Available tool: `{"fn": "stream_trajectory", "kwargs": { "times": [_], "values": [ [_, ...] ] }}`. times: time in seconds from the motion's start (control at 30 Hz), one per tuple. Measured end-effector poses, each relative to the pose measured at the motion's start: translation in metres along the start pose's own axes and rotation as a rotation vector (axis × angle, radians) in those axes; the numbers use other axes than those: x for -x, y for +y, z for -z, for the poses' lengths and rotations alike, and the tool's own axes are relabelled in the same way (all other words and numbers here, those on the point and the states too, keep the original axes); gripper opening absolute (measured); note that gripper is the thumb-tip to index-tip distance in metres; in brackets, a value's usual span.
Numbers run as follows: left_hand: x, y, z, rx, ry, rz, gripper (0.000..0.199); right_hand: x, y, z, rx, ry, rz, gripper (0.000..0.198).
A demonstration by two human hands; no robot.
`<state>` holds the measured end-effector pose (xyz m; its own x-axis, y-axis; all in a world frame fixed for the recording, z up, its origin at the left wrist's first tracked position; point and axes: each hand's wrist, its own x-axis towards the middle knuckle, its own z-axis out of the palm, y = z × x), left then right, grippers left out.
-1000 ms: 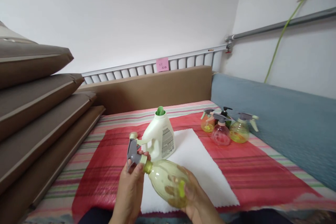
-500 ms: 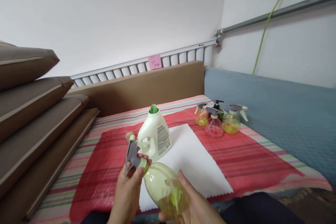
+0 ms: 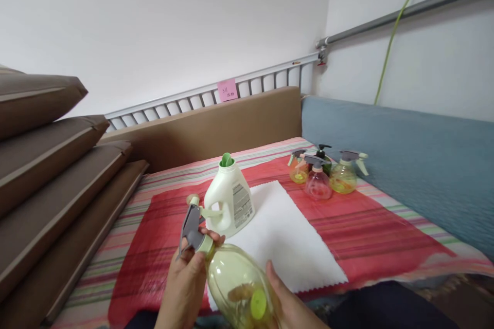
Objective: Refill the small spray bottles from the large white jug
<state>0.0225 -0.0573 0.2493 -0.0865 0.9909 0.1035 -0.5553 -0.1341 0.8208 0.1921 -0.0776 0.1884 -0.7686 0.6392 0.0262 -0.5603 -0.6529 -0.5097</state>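
A see-through yellow-green spray bottle point(image 3: 231, 262) with a grey trigger head lies tilted across both my hands, its head pointing up and left. My left hand point(image 3: 183, 280) is closed around the neck and collar below the trigger. Around the lower body, at the bottom of the view, my right hand point(image 3: 291, 303) grips the bottle; some of its fingers show through the plastic. A bright yellow-green disc is visible near the base. Just behind the trigger head stands a white detergent jug point(image 3: 226, 195), uncapped, with a green spout inside its mouth.
White sheet point(image 3: 289, 236) under the jug. Several pump and spray bottles point(image 3: 318, 185) cluster at the right on the red-striped cloth point(image 3: 378, 226). Brown cushions point(image 3: 57, 149) are stacked at left; a brown panel point(image 3: 216, 123) and a blue padded side point(image 3: 405, 149) border the surface.
The spray bottle has shifted slightly down and left in my hands' grip, and more of its base disc shows. My view has turned a little; the other things stay put.
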Motion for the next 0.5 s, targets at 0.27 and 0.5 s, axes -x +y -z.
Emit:
{"fn": "stream_trajectory", "kwargs": {
  "times": [0.27,0.5],
  "values": [
    [-0.001,-0.010,0.003,0.018,0.156,-0.103,0.042,-0.003,0.010,0.015,0.150,0.211,0.179,0.117],
    [-0.001,-0.005,-0.002,0.020,0.180,-0.071,0.048,-0.008,0.015,0.018,-0.014,0.116,0.029,0.087]
  ]
}}
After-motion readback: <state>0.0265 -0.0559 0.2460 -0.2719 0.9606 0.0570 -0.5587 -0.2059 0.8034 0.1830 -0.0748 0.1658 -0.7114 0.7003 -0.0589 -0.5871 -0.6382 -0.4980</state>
